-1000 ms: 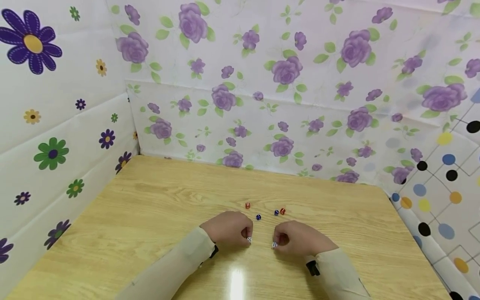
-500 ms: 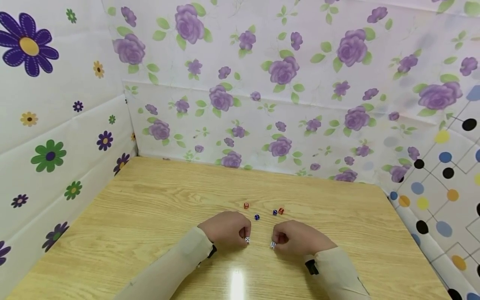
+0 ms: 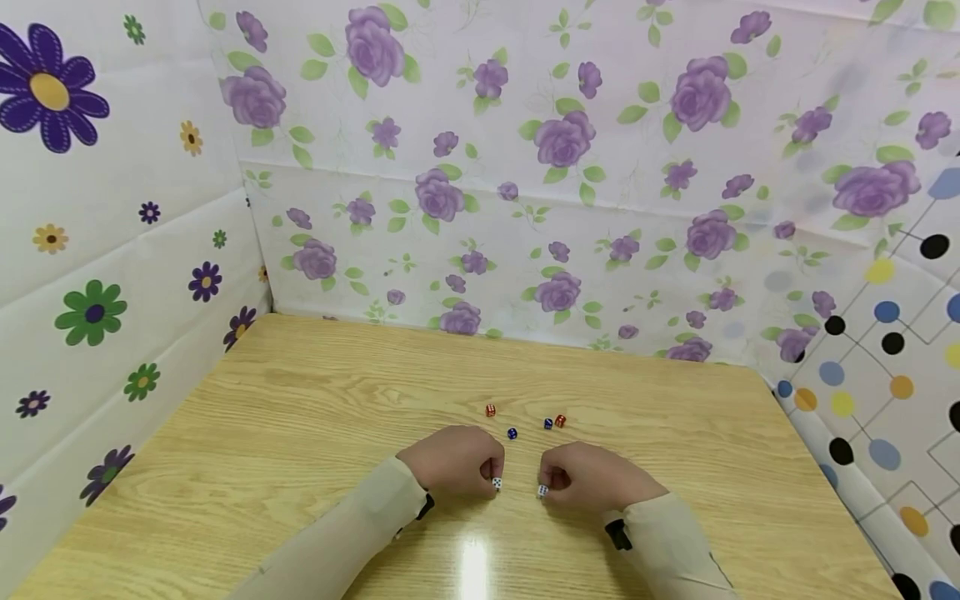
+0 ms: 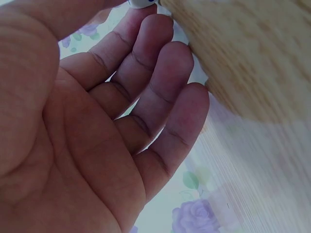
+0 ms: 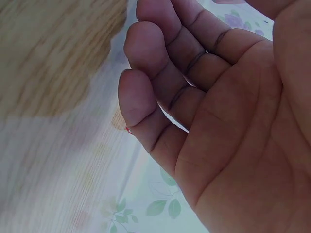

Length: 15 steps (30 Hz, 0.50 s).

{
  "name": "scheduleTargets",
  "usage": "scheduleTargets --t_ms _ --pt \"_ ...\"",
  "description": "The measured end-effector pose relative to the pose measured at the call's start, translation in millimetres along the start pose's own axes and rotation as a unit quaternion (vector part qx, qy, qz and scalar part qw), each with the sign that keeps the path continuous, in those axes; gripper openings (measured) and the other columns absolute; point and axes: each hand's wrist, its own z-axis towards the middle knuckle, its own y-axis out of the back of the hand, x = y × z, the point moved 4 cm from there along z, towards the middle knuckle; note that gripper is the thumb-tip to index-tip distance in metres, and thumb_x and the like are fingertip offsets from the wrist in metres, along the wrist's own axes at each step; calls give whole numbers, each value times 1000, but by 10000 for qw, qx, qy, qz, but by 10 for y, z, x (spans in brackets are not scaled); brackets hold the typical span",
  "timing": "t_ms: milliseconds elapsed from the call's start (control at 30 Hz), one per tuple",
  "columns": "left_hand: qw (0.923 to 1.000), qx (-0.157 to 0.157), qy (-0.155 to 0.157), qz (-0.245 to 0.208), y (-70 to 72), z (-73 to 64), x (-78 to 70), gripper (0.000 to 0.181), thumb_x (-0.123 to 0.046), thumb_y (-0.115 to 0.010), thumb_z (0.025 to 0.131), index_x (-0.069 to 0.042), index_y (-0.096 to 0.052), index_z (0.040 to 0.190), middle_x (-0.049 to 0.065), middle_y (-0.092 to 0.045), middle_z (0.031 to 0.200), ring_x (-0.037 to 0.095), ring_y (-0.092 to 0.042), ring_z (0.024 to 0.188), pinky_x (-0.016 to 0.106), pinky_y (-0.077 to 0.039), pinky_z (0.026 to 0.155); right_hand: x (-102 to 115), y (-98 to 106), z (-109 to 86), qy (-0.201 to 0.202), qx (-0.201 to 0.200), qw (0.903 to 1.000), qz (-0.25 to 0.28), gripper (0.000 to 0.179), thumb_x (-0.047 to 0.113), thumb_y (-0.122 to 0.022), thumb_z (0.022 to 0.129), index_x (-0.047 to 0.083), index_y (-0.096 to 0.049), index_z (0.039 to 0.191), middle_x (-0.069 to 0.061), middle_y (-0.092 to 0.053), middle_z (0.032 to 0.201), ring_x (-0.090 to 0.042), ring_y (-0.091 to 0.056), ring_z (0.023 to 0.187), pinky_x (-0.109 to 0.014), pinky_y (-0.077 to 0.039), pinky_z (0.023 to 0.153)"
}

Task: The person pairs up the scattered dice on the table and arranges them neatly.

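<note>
My left hand (image 3: 457,461) pinches a white die (image 3: 497,483) with dark pips between thumb and index finger, low over the table. The same white die (image 4: 141,3) peeks in at the top edge of the left wrist view, above the curved fingers. Across a small gap, my right hand (image 3: 596,477) pinches a second white die (image 3: 543,492). In the right wrist view this die is out of sight, and curved fingers (image 5: 146,46) fill the upper middle. Beyond the hands lie a blue die (image 3: 512,433), another blue die (image 3: 548,424), a red die (image 3: 491,410) and another red die (image 3: 560,421).
The wood-grain table (image 3: 337,392) stretches out around both hands. A flowered cloth (image 3: 450,250) hangs behind it, with a daisy-print cloth (image 3: 150,317) on the left and a dotted cloth (image 3: 870,417) on the right. A bright reflection lies near the front.
The two hands have come slightly closer together, each still pinching its white die. The head view has shifted a little. The red and blue dice stay where they were.
</note>
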Motion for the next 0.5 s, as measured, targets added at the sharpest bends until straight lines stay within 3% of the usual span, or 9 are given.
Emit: scheduleTargets --t_ms 500 --pt "9999 115 -110 -59 -34 7 -70 18 -15 -77 87 -26 -64 80 -16 -58 75 2 -51 67 22 -47 67 96 -47 17 103 76 9999 96 14 16 -76 93 25 -67 88 13 -57 75 -1 -48 65 -25 -45 64"
